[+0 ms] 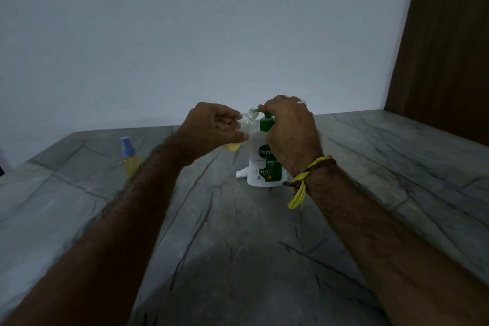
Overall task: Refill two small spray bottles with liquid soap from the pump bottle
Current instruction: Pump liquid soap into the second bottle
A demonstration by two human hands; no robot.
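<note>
A white pump bottle (258,164) with a green label and green pump head stands upright on the grey stone table (238,233). My right hand (289,130) rests on top of the pump head, fingers curled over it. My left hand (214,132) holds a small clear spray bottle (247,120) without its cap, tilted, its open neck up against the pump's spout. Yellow liquid shows in that bottle's lower end below my fingers. A second small bottle (129,157) with yellow liquid and a blue spray cap stands at the left.
A white spray cap (241,173) lies on the table just left of the pump bottle's base. A pale wall rises behind the table, and a brown wooden panel (444,47) stands at the right. The table's left edge runs diagonally.
</note>
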